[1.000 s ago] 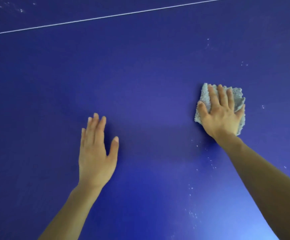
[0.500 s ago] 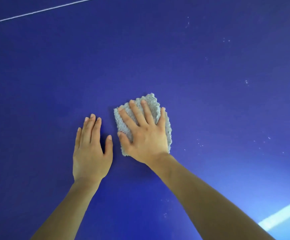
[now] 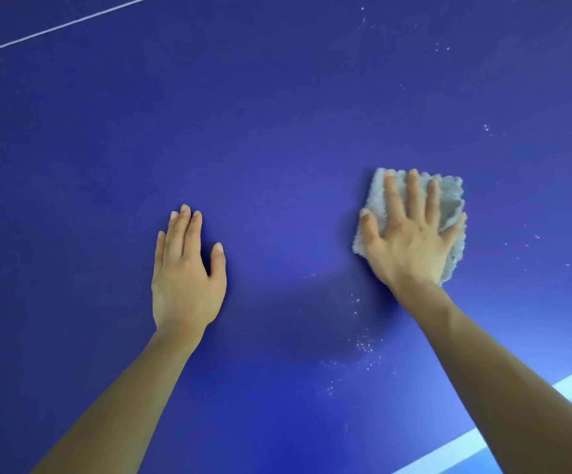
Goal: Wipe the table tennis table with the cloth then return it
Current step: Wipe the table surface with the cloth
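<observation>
The blue table tennis table (image 3: 277,131) fills the view. A folded grey fluffy cloth (image 3: 448,203) lies flat on it at centre right. My right hand (image 3: 411,234) presses down on the cloth with straight, spread fingers and covers most of it. To the left, my left hand (image 3: 185,268) rests flat on the bare table surface with its fingers together, well apart from the cloth.
A thin white line (image 3: 62,25) crosses the table at the top left. A white edge stripe (image 3: 448,449) shows at the bottom right. Small white specks (image 3: 366,347) dot the surface below the cloth and to its right.
My right hand has slid the cloth to the right, away from my left hand, back to about where it was a second ago. My left hand has stayed in place.
</observation>
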